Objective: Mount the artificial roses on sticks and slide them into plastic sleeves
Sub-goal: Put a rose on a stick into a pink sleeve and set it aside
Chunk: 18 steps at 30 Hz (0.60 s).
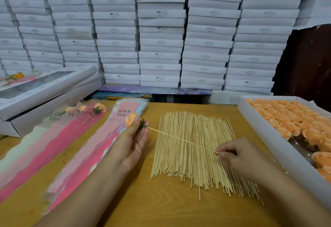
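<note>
My left hand (133, 140) holds an orange artificial rose (130, 120) with a green base, thumb against the bloom. A thin wooden stick (180, 139) runs from the rose's base down to my right hand (238, 156), which pinches its lower end. Below both hands lies a wide pile of loose sticks (188, 151) on the wooden table (143, 205). A stack of plastic sleeves (100, 140) printed "LOVE YOU" lies just left of my left hand. Farther left, finished roses in sleeves (71, 119) lie side by side.
A white tray (268, 133) full of orange rose heads (290, 121) stands at the right edge. Flat white boxes (44, 90) sit at the back left. A wall of stacked white boxes (161, 29) fills the background.
</note>
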Tool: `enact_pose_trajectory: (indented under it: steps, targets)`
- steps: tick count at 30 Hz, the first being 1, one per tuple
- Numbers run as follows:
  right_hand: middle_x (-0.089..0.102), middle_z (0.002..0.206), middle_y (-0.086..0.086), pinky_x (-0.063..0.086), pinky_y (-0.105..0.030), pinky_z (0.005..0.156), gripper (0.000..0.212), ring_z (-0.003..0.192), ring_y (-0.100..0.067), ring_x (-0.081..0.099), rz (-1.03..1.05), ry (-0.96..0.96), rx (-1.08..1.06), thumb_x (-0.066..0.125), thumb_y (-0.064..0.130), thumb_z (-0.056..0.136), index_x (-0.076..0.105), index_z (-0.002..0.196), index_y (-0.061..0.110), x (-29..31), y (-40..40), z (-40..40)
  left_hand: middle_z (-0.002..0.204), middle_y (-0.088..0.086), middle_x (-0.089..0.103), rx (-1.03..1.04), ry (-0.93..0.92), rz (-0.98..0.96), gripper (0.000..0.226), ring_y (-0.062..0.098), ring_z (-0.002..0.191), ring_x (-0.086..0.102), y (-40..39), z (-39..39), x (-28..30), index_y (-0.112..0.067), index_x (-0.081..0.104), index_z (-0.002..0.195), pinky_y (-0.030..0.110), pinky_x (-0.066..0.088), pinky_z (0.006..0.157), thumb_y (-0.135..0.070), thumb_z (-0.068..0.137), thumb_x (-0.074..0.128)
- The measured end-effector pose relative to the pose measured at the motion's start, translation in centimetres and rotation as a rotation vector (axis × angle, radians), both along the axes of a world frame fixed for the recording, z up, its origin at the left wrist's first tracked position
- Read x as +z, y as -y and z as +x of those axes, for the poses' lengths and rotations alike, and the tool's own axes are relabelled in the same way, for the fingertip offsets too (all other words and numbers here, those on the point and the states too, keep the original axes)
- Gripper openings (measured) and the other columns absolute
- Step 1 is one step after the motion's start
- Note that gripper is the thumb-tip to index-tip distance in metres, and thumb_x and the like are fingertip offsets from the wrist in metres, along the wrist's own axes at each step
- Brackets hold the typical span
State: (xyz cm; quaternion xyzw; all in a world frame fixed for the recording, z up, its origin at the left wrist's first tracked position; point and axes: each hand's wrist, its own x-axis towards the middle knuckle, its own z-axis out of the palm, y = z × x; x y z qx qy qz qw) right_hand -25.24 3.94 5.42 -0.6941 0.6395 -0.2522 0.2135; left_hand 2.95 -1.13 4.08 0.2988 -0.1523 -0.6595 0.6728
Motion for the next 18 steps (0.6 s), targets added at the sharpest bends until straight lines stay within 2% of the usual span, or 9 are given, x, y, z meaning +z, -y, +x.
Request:
enact_pose_trajectory:
  steps: [2,4,7,10,13,16,18]
  targets:
    - [0.072,0.068,0.009,0.05,-0.027,0.057,0.04,0.061,-0.012,0.065,-0.004,0.001,-0.004,0.065,0.016,0.094,0.066,0.061,0.039,0.0,0.0,0.0,0.088,0.015,0.077,-0.002,0.001,0.0,0.024,0.016,0.076,0.076,-0.1,0.0,0.0,-0.002,0.068,0.101,0.024,0.062,0.06,-0.012,0.079,0.072]
    - [0.074,0.071,0.006,0.056,-0.035,0.064,0.037,0.068,-0.018,0.068,0.0,0.007,-0.007,0.065,0.016,0.094,0.068,0.065,0.038,0.0,0.1,0.0,0.088,0.015,0.077,-0.007,0.007,-0.002,0.025,0.016,0.076,0.076,-0.1,0.0,0.0,-0.002,0.068,0.102,0.024,0.062,0.06,-0.012,0.08,0.071]
    - [0.073,0.07,0.008,0.056,-0.033,0.065,0.036,0.069,-0.017,0.068,0.002,0.007,-0.013,0.066,0.017,0.094,0.068,0.066,0.04,-0.2,0.1,-0.1,0.088,0.014,0.077,-0.01,0.013,-0.002,0.025,0.015,0.075,0.076,-0.1,-0.1,0.1,-0.002,0.068,0.101,0.023,0.061,0.06,-0.013,0.079,0.072]
    - [0.075,0.077,0.005,0.058,-0.041,0.072,0.037,0.073,-0.021,0.07,0.005,0.005,-0.009,0.065,0.017,0.094,0.067,0.066,0.042,-0.4,0.3,0.0,0.086,0.013,0.077,-0.009,0.024,-0.001,0.026,0.015,0.075,0.076,-0.2,-0.2,0.1,-0.003,0.068,0.101,0.022,0.061,0.06,-0.013,0.077,0.072]
    - [0.073,0.087,0.014,0.057,-0.034,0.075,0.031,0.076,-0.009,0.068,0.01,-0.01,0.002,0.065,0.019,0.095,0.07,0.072,0.04,-0.7,0.3,0.0,0.085,0.013,0.077,-0.003,0.03,0.007,0.018,0.015,0.074,0.076,-0.1,-0.2,0.0,-0.003,0.068,0.1,0.022,0.061,0.06,-0.012,0.084,0.07]
    - [0.071,0.085,0.017,0.053,-0.024,0.07,0.016,0.082,-0.004,0.066,-0.003,0.032,0.01,0.066,0.02,0.095,0.076,0.093,0.031,-0.9,0.4,0.2,0.085,0.014,0.077,-0.001,0.02,0.018,0.012,0.015,0.074,0.076,0.0,0.0,0.0,-0.003,0.068,0.098,0.024,0.062,0.063,-0.01,0.089,0.067]
    - [0.069,0.083,0.016,0.046,-0.018,0.067,0.013,0.082,0.0,0.063,-0.036,0.075,0.009,0.068,0.02,0.093,0.075,0.097,0.03,-1.0,0.4,0.3,0.085,0.015,0.077,0.002,0.013,0.018,0.009,0.016,0.073,0.076,0.0,0.0,0.0,-0.003,0.068,0.097,0.025,0.062,0.064,-0.009,0.091,0.066]
